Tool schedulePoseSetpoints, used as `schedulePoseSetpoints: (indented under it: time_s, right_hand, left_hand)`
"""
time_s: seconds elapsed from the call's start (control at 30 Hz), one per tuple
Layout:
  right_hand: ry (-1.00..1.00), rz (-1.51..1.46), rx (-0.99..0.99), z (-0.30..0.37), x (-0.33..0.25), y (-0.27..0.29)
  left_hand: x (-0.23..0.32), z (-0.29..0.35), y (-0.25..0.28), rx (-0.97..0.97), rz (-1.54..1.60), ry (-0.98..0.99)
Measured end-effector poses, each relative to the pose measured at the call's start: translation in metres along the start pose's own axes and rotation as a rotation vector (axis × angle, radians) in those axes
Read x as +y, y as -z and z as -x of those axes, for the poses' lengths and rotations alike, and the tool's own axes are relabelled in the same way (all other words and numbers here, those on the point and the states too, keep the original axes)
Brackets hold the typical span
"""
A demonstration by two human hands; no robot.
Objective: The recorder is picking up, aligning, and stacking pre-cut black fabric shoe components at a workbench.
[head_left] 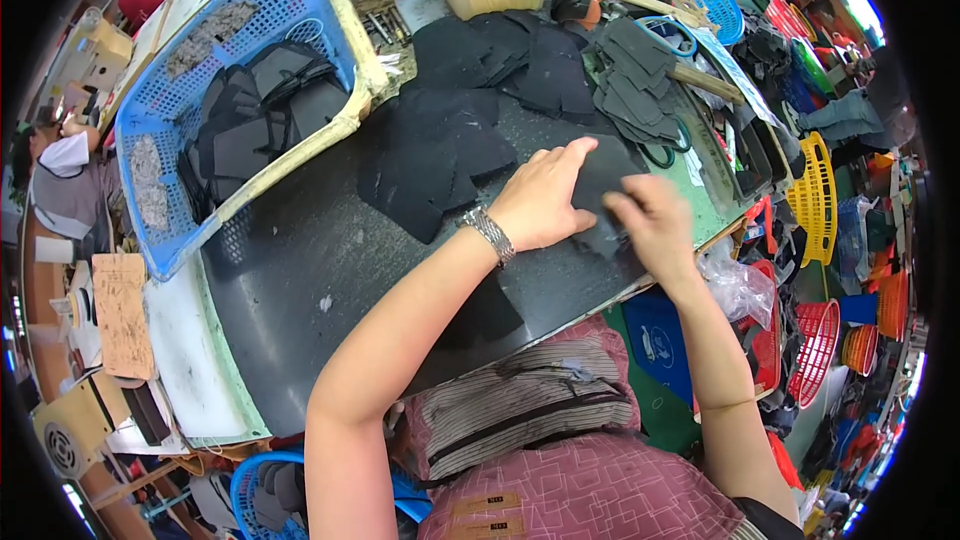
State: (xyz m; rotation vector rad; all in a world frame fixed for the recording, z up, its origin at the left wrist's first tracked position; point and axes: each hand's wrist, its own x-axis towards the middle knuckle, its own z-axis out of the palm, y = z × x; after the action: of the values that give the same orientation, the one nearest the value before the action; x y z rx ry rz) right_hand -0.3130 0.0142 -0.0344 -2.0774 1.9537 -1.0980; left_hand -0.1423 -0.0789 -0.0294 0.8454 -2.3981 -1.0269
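— So what crowds the black worktop (pixel 330 270)?
— A blue basket (pixel 200 90) of dark pieces far left, grey cutouts (pixel 635 80) beyond.
— And the hands?
— Left hand (pixel 545 200) lies flat on a black fabric piece (pixel 610 175); right hand (pixel 655 225) pinches its near edge.

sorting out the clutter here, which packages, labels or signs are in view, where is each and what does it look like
Clear plastic bag: crumpled, at the table's right edge, just right of the right hand.
Blue panel with a white emblem: under the table edge, beside the person's lap.
Brown cardboard sheet: flat, rough-edged, left of the table.
Small tan labels: two rectangles on the red checked cloth at the bottom.
No screens in view.
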Motion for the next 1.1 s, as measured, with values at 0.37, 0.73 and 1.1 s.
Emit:
schedulePoseSetpoints:
  time_s: [0.37,0.73,1.1]
  right_hand:
    - [-0.591,-0.906,-0.479,0.02,-0.096,-0.017]
    - [-0.46,-0.509,-0.732,0.02,-0.109,-0.045]
    - [0.343,-0.158,-0.223,-0.036,-0.099,-0.069]
  left_hand:
    - [0.024,0.15,0.044,0.187,0.483,0.505]
    - [0.015,0.184,0.021,0.255,0.171,0.594]
    - [-0.022,0.117,0.047,0.605,-0.515,0.193]
